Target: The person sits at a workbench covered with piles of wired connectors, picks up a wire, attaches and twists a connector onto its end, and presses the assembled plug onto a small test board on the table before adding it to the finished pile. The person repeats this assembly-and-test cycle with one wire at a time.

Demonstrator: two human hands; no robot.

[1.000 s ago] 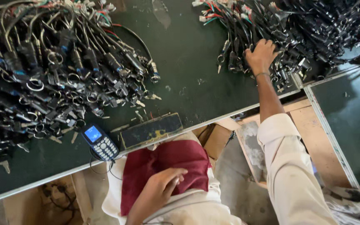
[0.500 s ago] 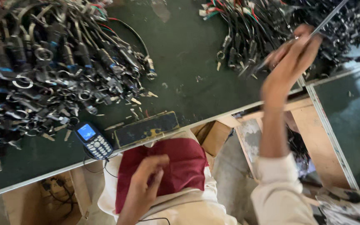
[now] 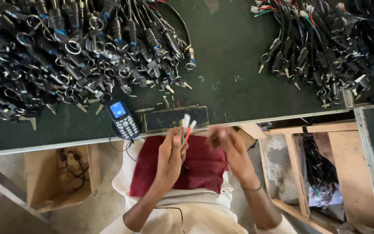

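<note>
- Whereas the right hand [image 3: 228, 143] was up at the far pile of wiring a second ago, it has now come back to the lap and sits just beside the left hand [image 3: 169, 158]; it is motion-blurred, so whether its fingers grip anything cannot be told.
- The left hand has risen from the lap, and its fingers are closed on a small wire lead with white connectors [image 3: 186, 125], held upright over the maroon cloth [image 3: 200, 167] at the counter [image 3: 239, 82] edge.
- Judgement: one lead has been drawn from stock and brought in for two-handed work.
- Just beyond the lead lie a dark flat block [image 3: 176, 118] and a keypad phone [image 3: 123, 119] on the counter.
- Farther out, a large heap of key-lock harnesses [image 3: 66, 52] sits left, a second heap [image 3: 325, 43] right.
- Nothing lies between the hands.
</note>
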